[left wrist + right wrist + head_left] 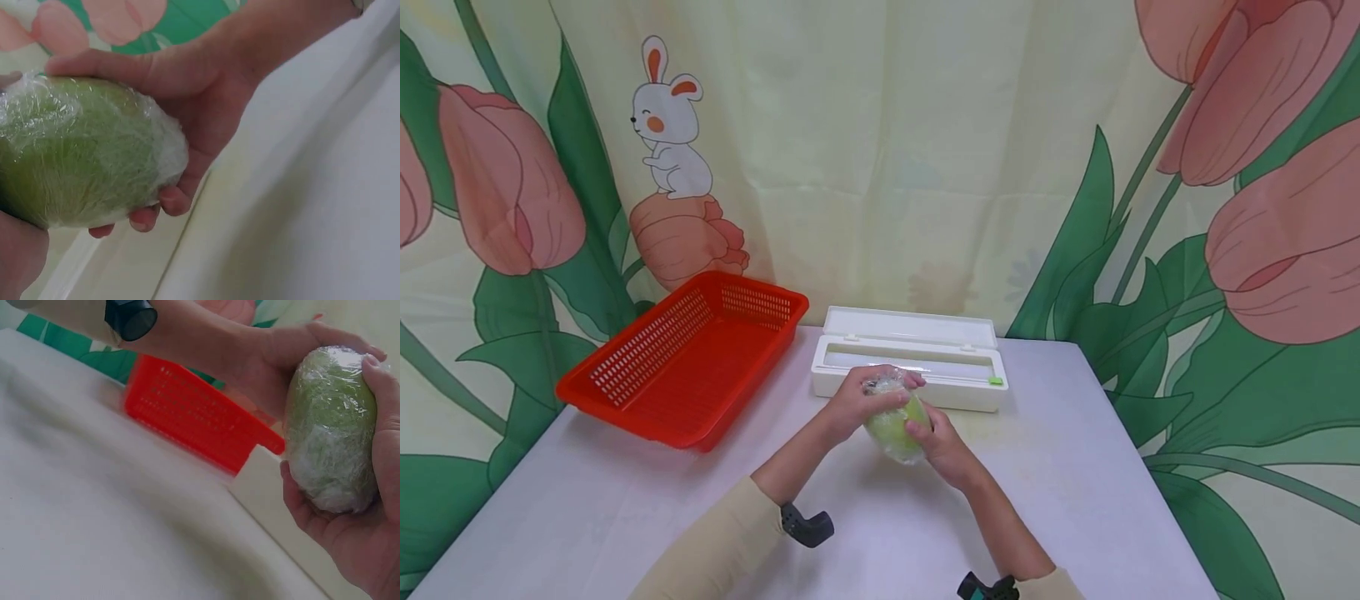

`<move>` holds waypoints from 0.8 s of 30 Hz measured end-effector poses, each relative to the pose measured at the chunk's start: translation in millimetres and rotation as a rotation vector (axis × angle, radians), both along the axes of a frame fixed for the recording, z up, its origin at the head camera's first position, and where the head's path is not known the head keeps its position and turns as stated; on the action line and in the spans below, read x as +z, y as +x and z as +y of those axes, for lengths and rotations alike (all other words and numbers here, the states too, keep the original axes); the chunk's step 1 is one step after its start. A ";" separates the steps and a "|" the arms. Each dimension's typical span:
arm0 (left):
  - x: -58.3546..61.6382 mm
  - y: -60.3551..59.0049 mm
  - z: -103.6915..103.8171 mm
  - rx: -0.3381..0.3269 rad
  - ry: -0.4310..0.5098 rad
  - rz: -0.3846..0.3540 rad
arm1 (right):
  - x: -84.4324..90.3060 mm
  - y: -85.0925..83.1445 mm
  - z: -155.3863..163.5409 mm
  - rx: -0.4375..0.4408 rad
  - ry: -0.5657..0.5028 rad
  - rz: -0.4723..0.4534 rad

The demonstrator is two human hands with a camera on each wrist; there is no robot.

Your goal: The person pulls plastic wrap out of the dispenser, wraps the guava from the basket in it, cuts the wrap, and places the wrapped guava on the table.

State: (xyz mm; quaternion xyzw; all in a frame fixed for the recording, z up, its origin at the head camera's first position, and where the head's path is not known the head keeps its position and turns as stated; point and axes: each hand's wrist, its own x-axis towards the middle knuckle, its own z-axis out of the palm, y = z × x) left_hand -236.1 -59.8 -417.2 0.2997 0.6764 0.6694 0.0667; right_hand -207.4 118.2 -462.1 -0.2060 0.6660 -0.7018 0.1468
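A green oval fruit (895,432), wrapped in clear cling film (331,456), is held above the table between both hands. My left hand (859,402) grips its upper left side, fingers over the top. On the lower right, my right hand (947,452) holds it with the thumb on the near face. The film looks crinkled and bunched at one end in the left wrist view, where the right hand (200,87) curls around the fruit (87,150). Just behind the hands stands a white cling film dispenser (850,383) with its lid (910,325) raised.
A red plastic basket (700,375) with perforated sides stands at the back left of the white-covered table (1075,500). A small green slider (996,381) sits at the dispenser's right front. Behind the table hangs a curtain (880,167) printed with tulips and a rabbit.
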 end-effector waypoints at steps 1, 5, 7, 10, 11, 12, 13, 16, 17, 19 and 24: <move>-0.1 0.8 0.8 0.008 0.013 -0.009 | -0.7 0.4 -0.9 0.001 -0.021 -0.017; -1.9 3.2 4.4 0.088 0.045 -0.034 | -4.1 3.1 -7.2 -0.052 -0.102 -0.114; -4.4 3.0 5.9 0.115 0.052 -0.032 | -4.7 4.8 -10.5 -0.098 -0.138 -0.133; -0.3 7.3 7.2 0.130 0.046 -0.013 | -3.6 6.9 -14.6 -0.189 -0.171 -0.131; 1.5 9.0 7.4 0.128 0.037 -0.003 | -2.7 7.4 -15.7 -0.215 -0.172 -0.124; 2.1 9.6 7.7 0.124 0.022 0.019 | -1.8 8.0 -16.4 -0.240 -0.174 -0.123; 2.7 10.0 8.0 0.121 0.006 0.045 | -0.9 8.4 -16.9 -0.263 -0.172 -0.126; 1.6 8.5 7.9 0.119 -0.077 0.138 | 2.1 9.3 -18.2 -0.301 -0.161 -0.137; -0.6 6.7 7.8 0.119 -0.104 0.176 | 3.5 9.7 -18.3 -0.305 -0.159 -0.146; -2.4 4.9 7.4 0.118 -0.149 0.265 | 6.5 9.8 -17.8 -0.314 -0.154 -0.159; -2.9 7.8 6.1 0.170 -0.291 0.501 | 13.7 8.2 -14.6 -0.307 -0.120 -0.221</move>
